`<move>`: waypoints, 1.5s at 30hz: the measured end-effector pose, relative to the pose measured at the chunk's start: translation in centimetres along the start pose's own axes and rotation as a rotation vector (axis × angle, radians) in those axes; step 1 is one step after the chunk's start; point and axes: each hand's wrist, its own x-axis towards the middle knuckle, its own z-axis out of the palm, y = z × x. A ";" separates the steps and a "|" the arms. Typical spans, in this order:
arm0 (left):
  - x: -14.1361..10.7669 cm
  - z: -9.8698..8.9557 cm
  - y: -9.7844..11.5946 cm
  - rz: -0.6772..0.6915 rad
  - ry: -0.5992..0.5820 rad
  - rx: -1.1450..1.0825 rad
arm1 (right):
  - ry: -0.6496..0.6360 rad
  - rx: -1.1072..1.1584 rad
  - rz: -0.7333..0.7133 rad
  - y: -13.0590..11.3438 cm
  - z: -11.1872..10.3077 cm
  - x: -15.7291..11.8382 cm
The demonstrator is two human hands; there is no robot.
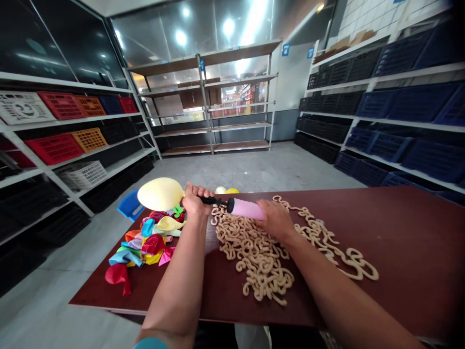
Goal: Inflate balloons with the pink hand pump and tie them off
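Note:
A pale yellow balloon (161, 194), partly inflated, sticks out to the left of my left hand (196, 198). That hand is closed around the balloon's neck and the black end of a balloon pump (247, 208); how the two join is hidden by my fingers. My right hand (276, 219) wraps the far end of the pump's pink barrel. Some black rod shows between the left hand and the barrel. Below the pump lies a heap of beige, curly pieces (250, 237) on the table. Deflated balloons (150, 242) in many colours are piled left of my left forearm.
The dark red table (407, 242) spreads to the right. Beyond its far edge show a white round thing (220, 190) and a yellow one (232, 191). A blue chair (130, 205) stands at the left. Shelves with crates (60, 105) line both sides.

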 end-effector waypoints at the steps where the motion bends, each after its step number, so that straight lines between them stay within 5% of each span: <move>1: 0.3 -0.2 0.7 0.017 0.023 0.003 | -0.005 -0.019 0.010 0.3 0.0 0.0; 8: 1.3 -1.2 2.7 0.076 0.091 -0.033 | 0.035 -0.107 0.129 2.6 0.3 -0.2; 23: -1.1 0.3 -2.7 -0.066 -0.013 -0.052 | 0.092 -0.003 -0.068 -0.3 1.0 -0.5; 35: 1.6 -1.9 1.9 0.072 0.123 -0.065 | 0.026 -0.101 0.049 2.6 0.4 -0.1; 45: 0.2 -0.8 -1.0 -0.013 0.039 -0.057 | 0.049 -0.019 -0.057 1.5 1.0 -0.4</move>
